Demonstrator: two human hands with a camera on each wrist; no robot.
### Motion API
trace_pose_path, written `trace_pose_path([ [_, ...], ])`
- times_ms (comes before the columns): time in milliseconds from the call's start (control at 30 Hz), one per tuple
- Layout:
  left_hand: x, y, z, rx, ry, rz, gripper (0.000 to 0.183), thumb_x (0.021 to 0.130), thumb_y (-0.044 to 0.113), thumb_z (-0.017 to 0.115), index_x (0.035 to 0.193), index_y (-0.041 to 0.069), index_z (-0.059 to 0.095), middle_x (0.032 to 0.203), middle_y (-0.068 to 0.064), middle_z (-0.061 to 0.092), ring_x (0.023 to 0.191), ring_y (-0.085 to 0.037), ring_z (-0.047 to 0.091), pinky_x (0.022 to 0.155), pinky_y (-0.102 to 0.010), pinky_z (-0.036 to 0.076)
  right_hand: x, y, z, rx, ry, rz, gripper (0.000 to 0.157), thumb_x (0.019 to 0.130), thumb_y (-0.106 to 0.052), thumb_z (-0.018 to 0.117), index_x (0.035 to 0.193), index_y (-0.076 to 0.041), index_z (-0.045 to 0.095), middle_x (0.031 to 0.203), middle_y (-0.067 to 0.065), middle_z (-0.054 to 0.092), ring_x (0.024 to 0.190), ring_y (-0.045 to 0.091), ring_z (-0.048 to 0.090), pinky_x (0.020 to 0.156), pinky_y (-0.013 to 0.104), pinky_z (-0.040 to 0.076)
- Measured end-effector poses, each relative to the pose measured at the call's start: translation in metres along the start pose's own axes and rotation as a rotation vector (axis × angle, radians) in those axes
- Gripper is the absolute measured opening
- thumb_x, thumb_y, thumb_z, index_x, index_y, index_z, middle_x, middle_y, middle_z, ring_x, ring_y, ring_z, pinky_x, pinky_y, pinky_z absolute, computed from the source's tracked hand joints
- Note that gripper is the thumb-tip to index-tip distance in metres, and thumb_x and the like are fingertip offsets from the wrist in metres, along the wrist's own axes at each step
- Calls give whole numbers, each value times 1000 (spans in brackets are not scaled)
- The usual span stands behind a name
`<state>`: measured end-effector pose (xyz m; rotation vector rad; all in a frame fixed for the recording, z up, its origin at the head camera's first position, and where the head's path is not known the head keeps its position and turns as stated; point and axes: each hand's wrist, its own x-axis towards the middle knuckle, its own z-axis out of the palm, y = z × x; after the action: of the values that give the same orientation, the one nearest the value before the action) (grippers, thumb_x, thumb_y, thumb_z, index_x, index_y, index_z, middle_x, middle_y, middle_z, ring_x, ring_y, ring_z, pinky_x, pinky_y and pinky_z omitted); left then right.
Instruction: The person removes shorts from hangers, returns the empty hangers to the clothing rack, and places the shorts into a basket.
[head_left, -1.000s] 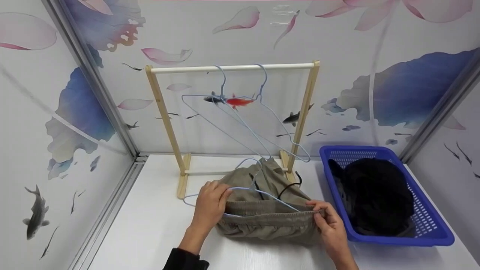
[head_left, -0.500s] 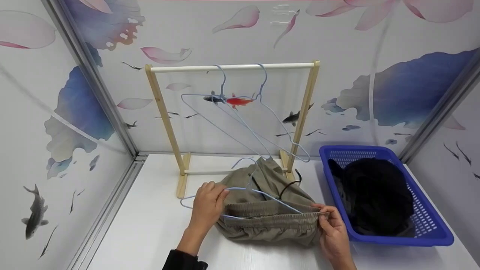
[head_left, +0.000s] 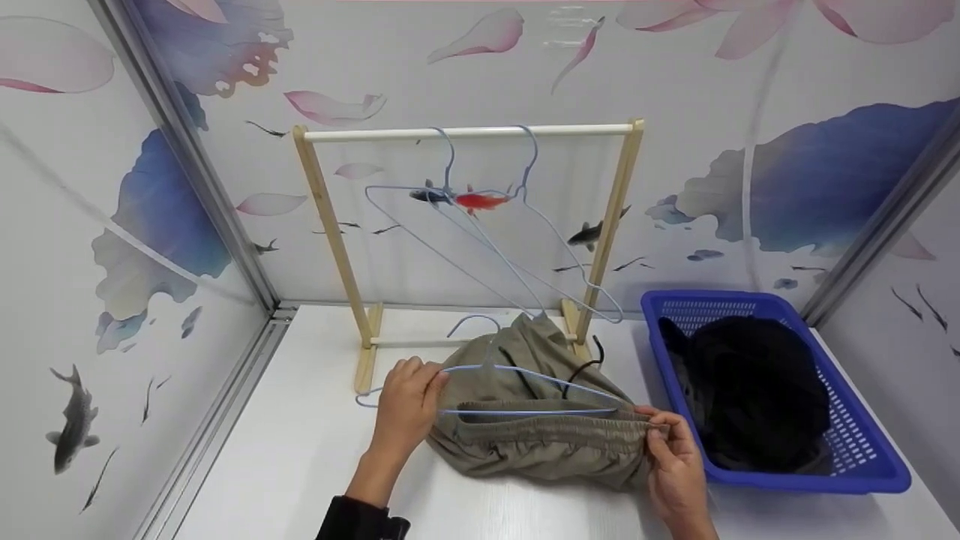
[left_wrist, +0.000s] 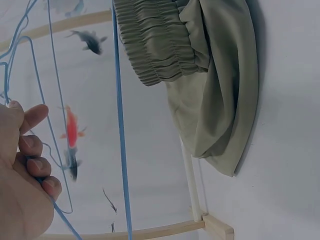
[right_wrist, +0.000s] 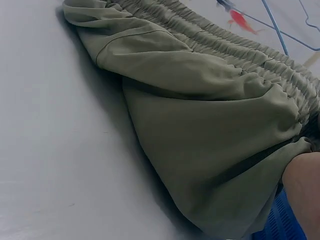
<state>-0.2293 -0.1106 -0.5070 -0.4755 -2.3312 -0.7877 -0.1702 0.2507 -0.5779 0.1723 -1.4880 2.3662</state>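
Note:
In the head view, my left hand [head_left: 409, 397] grips the left part of a blue wire hanger [head_left: 536, 412]. The hanger's right end reaches into the gathered elastic waist of olive-green pants [head_left: 555, 454], which lie bunched on the table. My right hand [head_left: 675, 461] pinches the right end of that waistband. In the left wrist view, the fingers of the left hand [left_wrist: 25, 185] curl round the wire, and the hanger's long bar [left_wrist: 121, 135] runs beside the waistband. The pants [right_wrist: 200, 130] fill most of the right wrist view, with the right hand [right_wrist: 303, 182] at its edge.
A wooden rack with a white rail [head_left: 375, 136] stands behind the pants, bearing two more blue hangers [head_left: 450, 161]. On the right, a blue plastic basket [head_left: 806, 482] holds dark clothes [head_left: 757, 390]. A black curved cord or hook [head_left: 598, 349] shows on the pants. Patterned walls enclose the table.
The hanger has turned so its long bar lies level above the waistband's opening, its hook shifting left. My right hand has drawn the waistband slightly rightward and down; my left hand moved slightly left.

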Motion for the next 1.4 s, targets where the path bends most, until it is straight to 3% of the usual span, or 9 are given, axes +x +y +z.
trace_pose_path([
  [167, 1, 0, 0, -5, 5, 11, 12, 98, 17, 70, 89, 10, 70, 70, 4, 41, 70, -13, 37, 66, -32, 38, 0, 0, 4, -115, 44, 40, 6, 106, 4, 49, 111, 6, 52, 120, 1, 66, 111, 11, 60, 90, 20, 49],
  [400, 0, 0, 2, -8, 35, 38, 11, 96, 13, 72, 85, 10, 68, 70, 3, 41, 68, -13, 37, 64, -32, 38, 0, 0, 10, -327, 91, 108, 26, 107, 0, 52, 128, 15, 49, 116, -7, 66, 96, 8, 60, 82, 21, 49],
  [667, 0, 1, 2, -4, 3, 12, 14, 99, 20, 69, 89, 11, 69, 71, 3, 43, 70, -13, 40, 65, -32, 39, 2, 2, 12, -485, 87, 222, 31, 107, 0, 52, 137, 9, 48, 118, -13, 59, 97, 5, 57, 82, 19, 49],
  [767, -1, 1, 3, -1, 4, 16, 14, 100, 20, 69, 89, 11, 69, 72, 3, 43, 70, -13, 39, 65, -32, 39, 4, 3, 11, -552, 108, 238, 32, 105, 2, 53, 137, 7, 51, 121, -7, 61, 99, 2, 57, 83, 17, 48],
  [1000, -1, 5, 5, -14, 36, 61, 11, 95, 15, 73, 87, 9, 68, 70, 2, 42, 68, -12, 37, 63, -31, 38, 10, -5, 12, -767, 100, 170, 34, 100, 7, 59, 133, 5, 60, 130, 21, 64, 95, -2, 55, 79, 13, 45],
  [1167, -1, 8, 8, -20, 29, 74, 13, 96, 16, 72, 86, 10, 66, 71, 2, 42, 68, -12, 37, 64, -31, 38, 14, -13, 14, -879, 82, 76, 30, 95, 11, 61, 124, 5, 67, 121, 21, 68, 86, 2, 57, 72, 16, 45],
  [1267, -2, 11, 10, -33, 19, 81, 13, 95, 15, 73, 86, 10, 66, 71, 2, 45, 69, -12, 40, 65, -31, 39, 16, -18, 14, -945, 70, 6, 26, 94, 13, 59, 116, 5, 71, 117, 20, 69, 91, 0, 59, 76, 13, 45],
  [1400, -2, 15, 13, -42, 5, 92, 7, 95, 14, 74, 90, 11, 70, 74, 2, 50, 70, -13, 42, 66, -32, 41, 18, -25, 15, -949, 40, -85, 22, 98, 12, 56, 111, 5, 73, 112, 19, 71, 97, -3, 59, 81, 8, 44],
])
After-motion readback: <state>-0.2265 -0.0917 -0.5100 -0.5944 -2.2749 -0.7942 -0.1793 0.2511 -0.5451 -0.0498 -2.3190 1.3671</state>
